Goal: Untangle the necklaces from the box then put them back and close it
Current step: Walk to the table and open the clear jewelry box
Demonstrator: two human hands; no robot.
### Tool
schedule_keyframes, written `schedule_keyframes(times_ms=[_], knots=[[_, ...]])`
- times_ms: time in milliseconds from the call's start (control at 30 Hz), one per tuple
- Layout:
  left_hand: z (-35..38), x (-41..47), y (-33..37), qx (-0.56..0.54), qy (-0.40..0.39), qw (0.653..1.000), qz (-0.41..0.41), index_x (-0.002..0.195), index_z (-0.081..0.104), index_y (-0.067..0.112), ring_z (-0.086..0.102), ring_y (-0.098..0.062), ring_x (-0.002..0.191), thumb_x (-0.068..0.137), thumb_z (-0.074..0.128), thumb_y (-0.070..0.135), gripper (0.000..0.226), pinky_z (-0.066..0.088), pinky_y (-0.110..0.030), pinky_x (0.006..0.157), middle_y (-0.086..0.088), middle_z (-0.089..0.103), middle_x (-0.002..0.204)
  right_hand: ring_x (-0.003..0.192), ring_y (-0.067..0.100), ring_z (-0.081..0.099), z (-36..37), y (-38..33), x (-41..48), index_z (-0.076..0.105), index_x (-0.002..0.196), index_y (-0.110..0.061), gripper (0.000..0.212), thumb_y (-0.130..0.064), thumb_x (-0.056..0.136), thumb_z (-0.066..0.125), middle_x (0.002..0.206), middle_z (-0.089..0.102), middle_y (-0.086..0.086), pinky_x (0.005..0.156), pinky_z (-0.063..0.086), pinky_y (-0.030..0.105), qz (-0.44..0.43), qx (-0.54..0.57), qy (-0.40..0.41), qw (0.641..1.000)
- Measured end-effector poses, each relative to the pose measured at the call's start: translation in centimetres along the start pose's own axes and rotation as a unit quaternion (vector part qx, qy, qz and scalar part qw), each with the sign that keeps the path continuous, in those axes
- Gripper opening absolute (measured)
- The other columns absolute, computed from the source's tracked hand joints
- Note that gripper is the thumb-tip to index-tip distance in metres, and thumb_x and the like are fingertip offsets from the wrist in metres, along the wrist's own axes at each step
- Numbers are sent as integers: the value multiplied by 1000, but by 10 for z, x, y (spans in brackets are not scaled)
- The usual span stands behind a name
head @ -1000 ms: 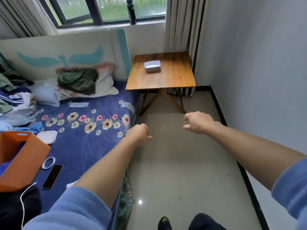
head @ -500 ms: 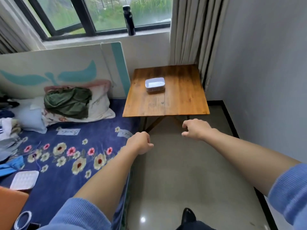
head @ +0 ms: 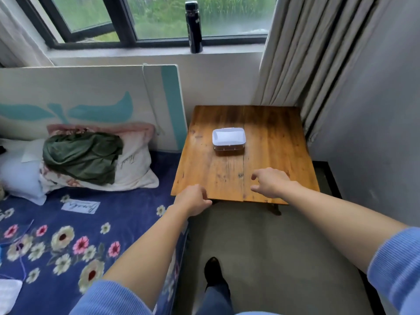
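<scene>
Box (head: 228,138) closed, contents indistinct; left hand (head: 193,200), right hand (head: 270,183) empty.

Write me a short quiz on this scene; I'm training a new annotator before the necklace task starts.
1. True or false: the box on the table is shut.
2. What stands on the windowsill? A, a cup; B, a black bottle; C, a lamp.
3. Which is nearer the box, the left hand or the right hand?
Key: 1 true; 2 B; 3 the right hand.
</scene>
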State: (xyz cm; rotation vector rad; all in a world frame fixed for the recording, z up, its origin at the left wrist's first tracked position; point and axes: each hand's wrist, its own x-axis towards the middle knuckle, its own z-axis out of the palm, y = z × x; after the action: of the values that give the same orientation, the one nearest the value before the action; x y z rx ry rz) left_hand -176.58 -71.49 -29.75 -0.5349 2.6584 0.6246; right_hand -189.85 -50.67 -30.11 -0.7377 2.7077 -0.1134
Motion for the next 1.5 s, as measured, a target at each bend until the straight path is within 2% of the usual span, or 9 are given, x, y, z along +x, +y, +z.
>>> schedule_keyframes(times_ms=[167, 533, 700, 867, 967, 1067, 1233, 1333, 1500], knots=[[-38, 98, -11, 9, -32, 999, 13, 94, 64, 21, 61, -15, 83, 87, 63, 41, 21, 39, -24, 53, 2, 65, 97, 81, 17, 59, -20, -6, 83, 61, 111, -25, 32, -47, 88, 60, 105, 68, 0, 59, 44, 26, 39, 12, 13, 999], [-40, 279, -28, -78, -92, 993, -20, 84, 64, 24, 66, -13, 76, 88, 65, 39, 16, 58, -29, 67, 3, 67, 86, 86, 19, 62, 8, 37, 241, 61, 113, -22, 32, -44, 90, 58, 108, 68, 2, 71, 56, 32, 106, 71, -31, 991], [-29, 342, -27, -122, -111, 984, -63, 93, 66, 19, 67, -15, 79, 91, 64, 36, 17, 60, -32, 72, -1, 68, 90, 85, 21, 64, 20, 58, 310, 63, 112, -20, 31, -41, 90, 58, 104, 69, 3, 71, 56, 34, 134, 115, -47, 983], [-22, 405, -19, -218, -81, 963, -135, 116, 62, 15, 64, -25, 100, 91, 62, 32, 30, 57, -45, 89, -6, 65, 114, 88, 24, 61, 28, 75, 363, 59, 117, -16, 34, -37, 91, 56, 106, 66, 5, 67, 50, 33, 161, 133, -43, 977], [-17, 432, -14, -274, -63, 942, -184, 137, 47, 13, 58, -30, 117, 92, 61, 31, 51, 52, -48, 97, -10, 56, 134, 95, 29, 59, 36, 80, 385, 56, 121, -12, 38, -35, 90, 55, 116, 64, 8, 69, 45, 34, 185, 149, -40, 971], [-10, 457, -13, -295, -74, 929, -210, 147, 34, 12, 50, -33, 128, 92, 58, 28, 62, 47, -49, 104, -12, 46, 146, 116, 33, 55, 46, 78, 401, 48, 135, -9, 49, -29, 91, 56, 132, 58, 12, 86, 47, 39, 225, 223, -49, 947], [-8, 476, -5, -308, -56, 932, -181, 131, 57, 10, 55, -24, 119, 91, 53, 10, 40, 43, -29, 96, -6, 58, 136, 111, 34, 55, 53, 57, 410, 55, 129, -15, 42, -26, 89, 54, 124, 63, 10, 89, 48, 40, 264, 326, -31, 907], [-11, 471, -4, -318, -53, 927, -190, 124, 61, 12, 50, -25, 127, 92, 53, 13, 33, 39, -28, 97, -7, 53, 138, 119, 34, 52, 56, 45, 398, 45, 140, -16, 52, -30, 91, 55, 134, 57, 10, 98, 46, 44, 287, 339, -60, 894], [-22, 469, -18, -314, -76, 928, -184, 140, 47, 13, 50, -25, 129, 95, 49, 14, 45, 45, -42, 107, -6, 53, 142, 126, 33, 48, 58, 34, 383, 39, 145, -14, 55, -28, 94, 55, 142, 51, 9, 103, 43, 43, 293, 335, -60, 894]])
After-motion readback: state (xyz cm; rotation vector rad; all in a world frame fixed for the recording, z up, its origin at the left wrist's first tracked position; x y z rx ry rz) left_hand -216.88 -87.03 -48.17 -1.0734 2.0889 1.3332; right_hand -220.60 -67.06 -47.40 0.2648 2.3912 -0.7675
